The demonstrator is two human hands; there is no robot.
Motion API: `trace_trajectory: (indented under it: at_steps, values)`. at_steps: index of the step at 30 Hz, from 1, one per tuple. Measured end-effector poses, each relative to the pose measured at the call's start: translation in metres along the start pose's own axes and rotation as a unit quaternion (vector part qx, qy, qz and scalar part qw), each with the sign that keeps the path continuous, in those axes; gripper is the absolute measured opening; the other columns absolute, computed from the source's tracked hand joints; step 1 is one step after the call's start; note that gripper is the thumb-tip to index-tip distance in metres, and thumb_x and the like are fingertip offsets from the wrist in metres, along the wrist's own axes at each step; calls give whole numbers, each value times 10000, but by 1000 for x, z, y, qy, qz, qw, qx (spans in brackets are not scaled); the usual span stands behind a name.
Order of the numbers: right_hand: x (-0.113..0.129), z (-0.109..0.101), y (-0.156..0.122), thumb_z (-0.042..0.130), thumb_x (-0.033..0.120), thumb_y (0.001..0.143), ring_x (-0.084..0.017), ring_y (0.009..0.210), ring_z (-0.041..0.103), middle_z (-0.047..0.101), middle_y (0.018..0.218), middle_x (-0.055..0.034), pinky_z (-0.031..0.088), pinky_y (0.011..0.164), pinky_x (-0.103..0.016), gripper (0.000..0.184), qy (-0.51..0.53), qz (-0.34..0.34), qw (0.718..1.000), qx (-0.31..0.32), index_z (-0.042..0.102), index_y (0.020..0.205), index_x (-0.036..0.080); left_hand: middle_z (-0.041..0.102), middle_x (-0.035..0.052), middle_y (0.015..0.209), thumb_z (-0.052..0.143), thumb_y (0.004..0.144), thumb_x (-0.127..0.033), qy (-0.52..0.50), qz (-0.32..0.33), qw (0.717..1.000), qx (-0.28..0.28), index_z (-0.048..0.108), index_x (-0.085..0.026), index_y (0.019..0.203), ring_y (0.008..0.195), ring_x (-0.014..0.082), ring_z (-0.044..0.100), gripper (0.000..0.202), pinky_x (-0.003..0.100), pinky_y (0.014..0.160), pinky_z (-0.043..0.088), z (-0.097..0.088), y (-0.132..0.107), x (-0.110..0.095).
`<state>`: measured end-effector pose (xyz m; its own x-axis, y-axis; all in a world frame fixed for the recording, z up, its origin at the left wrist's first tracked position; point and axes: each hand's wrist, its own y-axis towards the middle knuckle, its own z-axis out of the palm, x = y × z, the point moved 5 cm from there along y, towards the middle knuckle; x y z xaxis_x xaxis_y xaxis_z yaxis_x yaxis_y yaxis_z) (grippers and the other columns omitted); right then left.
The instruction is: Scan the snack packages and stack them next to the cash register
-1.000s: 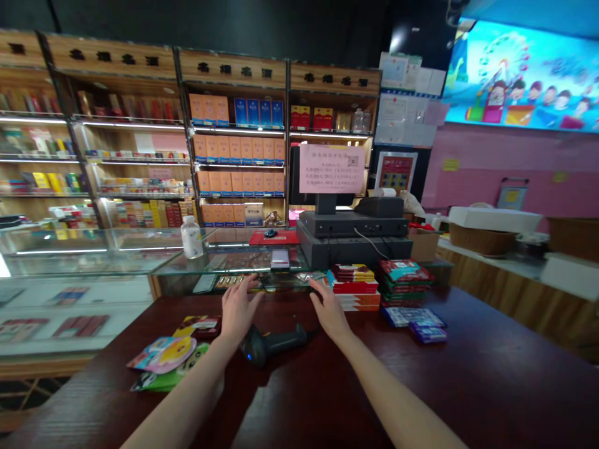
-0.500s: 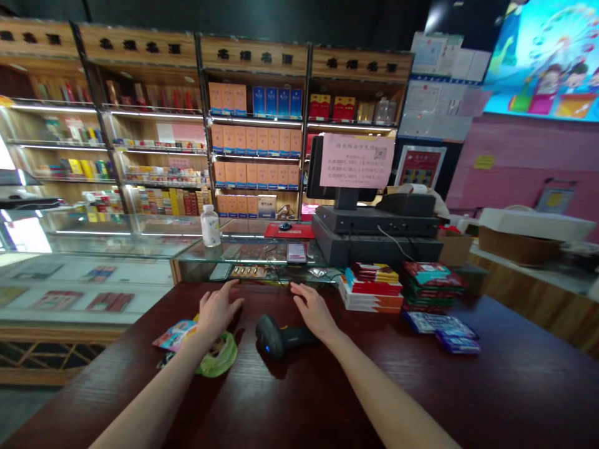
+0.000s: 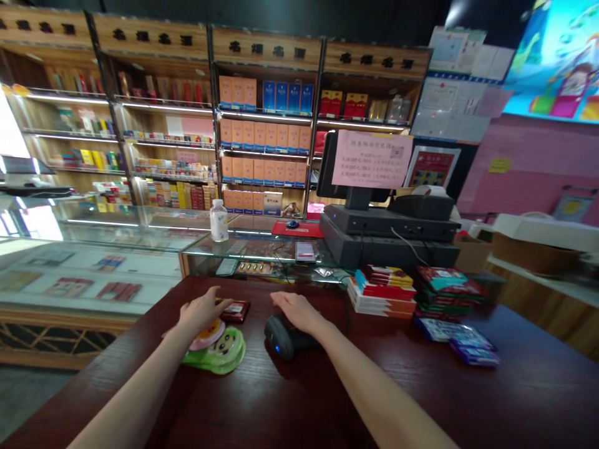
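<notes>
Our left hand (image 3: 202, 312) lies open, fingers stretched toward 1 o'clock, their tips at or just over a dark red packet (image 3: 235, 310); it holds nothing we can see. Beneath its heel, at 6 o'clock from the hand, sit a green pouch (image 3: 219, 357) and a pink one. Our right hand (image 3: 294, 310) is spread wide and low over the black scanner (image 3: 281, 337) on the dark counter (image 3: 140, 399); we cannot tell if its palm bears on the scanner. A careless sweep of the right forearm could catch the scanner's cable (image 3: 347, 315) and drag the scanner, or topple the stacked packs (image 3: 381, 292) at 1 o'clock. The shelf sign (image 3: 266, 50) at 12 o'clock appears to read 名烟名酒; the pink notice (image 3: 372, 159) is too small to read.
</notes>
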<state>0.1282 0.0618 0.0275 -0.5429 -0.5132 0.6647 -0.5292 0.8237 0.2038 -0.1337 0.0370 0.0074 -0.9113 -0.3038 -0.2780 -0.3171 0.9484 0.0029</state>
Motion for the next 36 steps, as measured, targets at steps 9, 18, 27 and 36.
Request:
trace_trajectory:
  at_steps: [9,18,27,36]
  values:
    - [-12,10,9,380,613,989,-270,1056,711,796,1024,-39,486,958,-378,509,39,27,999,-3,762,1060,284,724,215,1176,406,891,-571,20,-14,1000,-14,583,-184,1291,1145,404,657,584,585,969,429,-5,-2,9]
    - [-31,7,10,377,620,981,-280,1038,722,799,1001,-53,504,933,-383,536,46,49,998,-8,771,1047,264,686,211,1266,386,923,-519,1,-2,1000,-1,536,-184,1373,1191,390,639,580,573,978,445,4,7,-21]
    - [-52,3,9,634,354,856,-263,1047,720,768,1146,-76,519,928,-348,381,18,50,998,-15,726,1204,231,686,204,1268,403,940,-435,-42,46,998,-3,534,-190,1379,1187,346,652,520,475,959,481,27,19,-55]
    - [-62,-2,4,634,308,860,-251,1020,732,788,1071,-69,534,914,-339,393,30,62,996,-47,701,1239,228,733,141,1197,466,927,-313,-162,86,983,-27,626,-159,1258,1114,250,696,399,340,935,515,36,22,-79]
